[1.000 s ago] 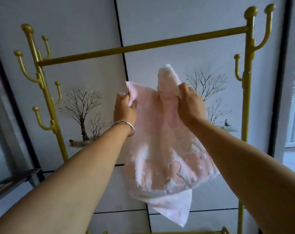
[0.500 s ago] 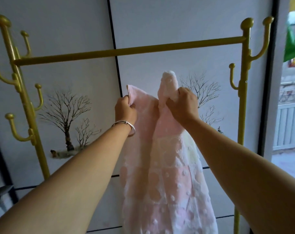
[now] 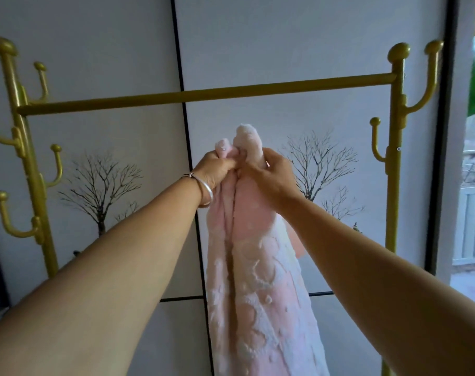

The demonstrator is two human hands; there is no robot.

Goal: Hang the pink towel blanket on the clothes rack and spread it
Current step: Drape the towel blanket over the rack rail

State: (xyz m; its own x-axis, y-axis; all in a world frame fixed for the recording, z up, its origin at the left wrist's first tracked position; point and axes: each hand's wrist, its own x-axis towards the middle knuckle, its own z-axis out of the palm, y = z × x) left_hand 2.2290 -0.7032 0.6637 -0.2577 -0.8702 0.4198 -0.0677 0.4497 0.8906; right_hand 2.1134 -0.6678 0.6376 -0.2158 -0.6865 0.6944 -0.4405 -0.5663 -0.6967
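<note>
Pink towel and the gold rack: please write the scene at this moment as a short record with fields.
towel: pink towel, bunched at its top, hanging down below the hands
left hand: left hand grips the top edge; bracelet on the wrist
right hand: right hand grips the top close beside it
rack: gold rack, rail above the hands
task state: towel not yet over the rail

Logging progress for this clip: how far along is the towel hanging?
Done: pink towel blanket held up at the clothes rack. In hand: left hand and right hand grip its bunched top, below the top rail. Left: drape it over the rail and spread it.
</note>
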